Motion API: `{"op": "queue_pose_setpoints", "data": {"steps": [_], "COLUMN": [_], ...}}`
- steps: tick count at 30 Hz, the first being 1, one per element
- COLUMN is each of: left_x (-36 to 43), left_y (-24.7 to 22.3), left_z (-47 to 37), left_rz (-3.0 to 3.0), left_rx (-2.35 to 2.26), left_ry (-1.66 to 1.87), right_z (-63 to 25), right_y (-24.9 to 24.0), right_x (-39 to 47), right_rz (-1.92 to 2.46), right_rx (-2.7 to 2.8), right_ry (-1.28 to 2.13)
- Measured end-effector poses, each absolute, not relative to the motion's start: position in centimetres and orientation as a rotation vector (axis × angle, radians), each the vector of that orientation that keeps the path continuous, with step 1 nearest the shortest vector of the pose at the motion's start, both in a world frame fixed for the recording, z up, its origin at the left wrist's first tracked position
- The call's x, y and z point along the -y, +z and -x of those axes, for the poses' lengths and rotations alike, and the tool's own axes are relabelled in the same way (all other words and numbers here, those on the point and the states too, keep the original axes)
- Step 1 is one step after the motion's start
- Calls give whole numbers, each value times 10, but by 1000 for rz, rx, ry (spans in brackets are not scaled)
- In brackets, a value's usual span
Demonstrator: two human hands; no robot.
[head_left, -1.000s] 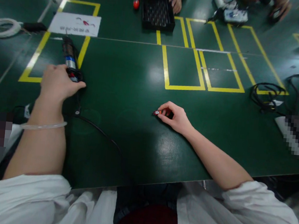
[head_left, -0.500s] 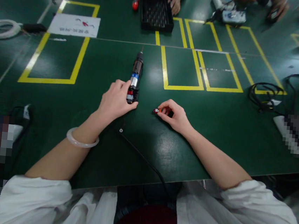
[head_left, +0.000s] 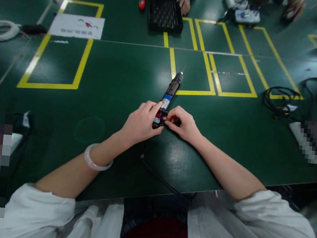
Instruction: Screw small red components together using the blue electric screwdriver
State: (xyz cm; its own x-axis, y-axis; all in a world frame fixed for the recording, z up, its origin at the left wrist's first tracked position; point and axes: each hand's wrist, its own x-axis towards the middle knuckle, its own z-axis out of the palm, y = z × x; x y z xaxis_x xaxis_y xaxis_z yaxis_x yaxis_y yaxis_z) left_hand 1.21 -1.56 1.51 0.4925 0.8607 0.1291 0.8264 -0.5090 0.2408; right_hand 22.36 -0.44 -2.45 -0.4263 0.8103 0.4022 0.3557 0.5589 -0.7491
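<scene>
My left hand (head_left: 143,120) is closed around the rear end of an electric screwdriver (head_left: 172,88), a dark slim tool with a silver and blue band. The tool leans up and to the right, its thin bit pointing away from me. Between the thumb and fingers of my right hand (head_left: 182,123) is a small red-and-orange piece (head_left: 166,119), too small to name. That piece meets the side of the screwdriver's rear end; whether it sits in it I cannot tell. A black cable with a ring end (head_left: 142,156) lies below my hands.
Across the table (head_left: 118,66), a person's hands (head_left: 184,1) are at a black tray (head_left: 165,29). A paper sign (head_left: 75,25) and a white coil (head_left: 3,31) lie at left. Yellow tape outlines mark the surface. At right are a coiled black cable (head_left: 279,99) and another person's hand (head_left: 296,10).
My left hand has brought the screwdriver right and nearer to me, tilting its tip rightward, until its rear end meets the small red piece. My right hand has barely moved.
</scene>
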Motion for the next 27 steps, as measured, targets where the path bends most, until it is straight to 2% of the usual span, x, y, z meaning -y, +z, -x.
{"op": "queue_pose_setpoints", "data": {"steps": [17, 27], "left_x": [20, 15], "left_y": [19, 14], "left_z": [-24, -30], "left_rz": [-2597, -2610], "left_rx": [-1566, -1686], "left_ry": [268, 249], "right_z": [-225, -225], "right_y": [-16, -18], "right_x": [10, 8], "right_rz": [999, 991], "right_rx": [2036, 1982], "right_ry": [639, 725]}}
